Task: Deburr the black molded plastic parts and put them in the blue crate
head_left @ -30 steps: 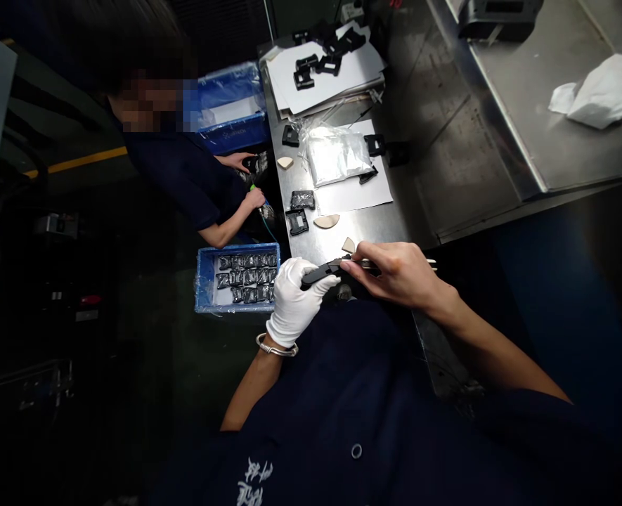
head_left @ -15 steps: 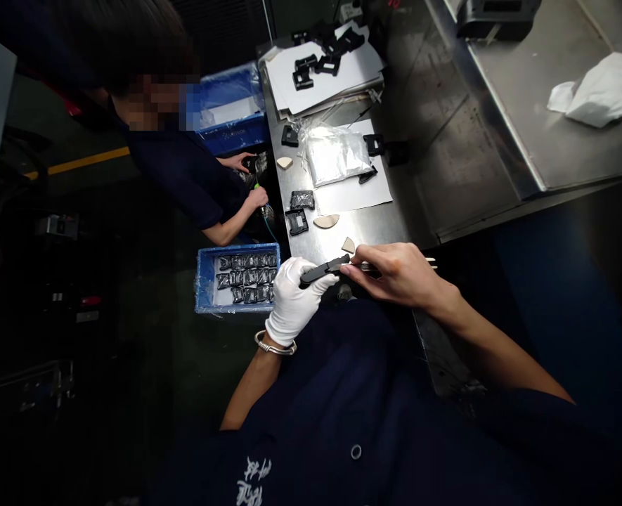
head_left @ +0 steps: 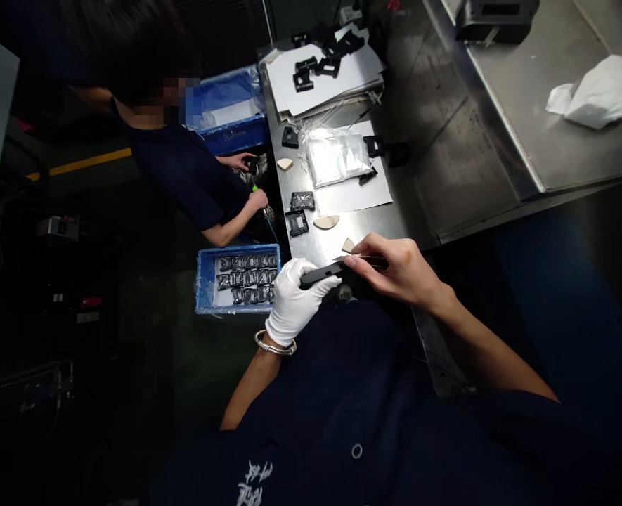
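The white-gloved left hand clamps a flat, black, plastic-looking part before the grey metal bench, while the bare right hand pinches a slim dark tool at its edge, seemingly edge-working, which calls for steady holding and light strokes.

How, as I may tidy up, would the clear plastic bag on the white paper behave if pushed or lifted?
The plastic bag would probably flop, since its upper edges look thin and crumpled. Its glossy surface suggests slipperiness, so it may slide over the paper beneath.
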`<action>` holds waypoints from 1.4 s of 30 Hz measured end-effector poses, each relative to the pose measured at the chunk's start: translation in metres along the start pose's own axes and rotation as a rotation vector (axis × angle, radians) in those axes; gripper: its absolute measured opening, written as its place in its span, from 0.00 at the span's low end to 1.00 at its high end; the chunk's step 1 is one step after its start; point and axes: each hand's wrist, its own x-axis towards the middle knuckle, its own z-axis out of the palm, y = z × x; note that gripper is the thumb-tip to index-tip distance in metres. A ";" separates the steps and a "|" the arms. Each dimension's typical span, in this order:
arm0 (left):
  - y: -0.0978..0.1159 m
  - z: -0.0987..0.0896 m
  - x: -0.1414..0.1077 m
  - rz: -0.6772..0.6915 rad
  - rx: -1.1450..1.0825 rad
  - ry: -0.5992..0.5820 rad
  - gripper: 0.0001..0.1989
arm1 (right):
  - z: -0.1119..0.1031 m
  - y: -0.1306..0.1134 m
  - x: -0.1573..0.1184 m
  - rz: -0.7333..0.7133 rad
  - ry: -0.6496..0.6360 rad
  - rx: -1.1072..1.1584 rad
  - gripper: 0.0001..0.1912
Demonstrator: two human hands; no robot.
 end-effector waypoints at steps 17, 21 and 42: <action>0.012 0.012 0.006 -0.105 -0.157 0.134 0.17 | 0.023 -0.010 -0.005 0.207 -0.048 0.532 0.14; 0.016 0.010 0.009 -0.122 -0.124 0.184 0.20 | 0.028 -0.015 -0.008 0.242 -0.040 0.580 0.14; 0.017 -0.002 0.009 0.106 -0.031 0.189 0.20 | 0.027 -0.021 -0.020 0.194 0.082 0.539 0.12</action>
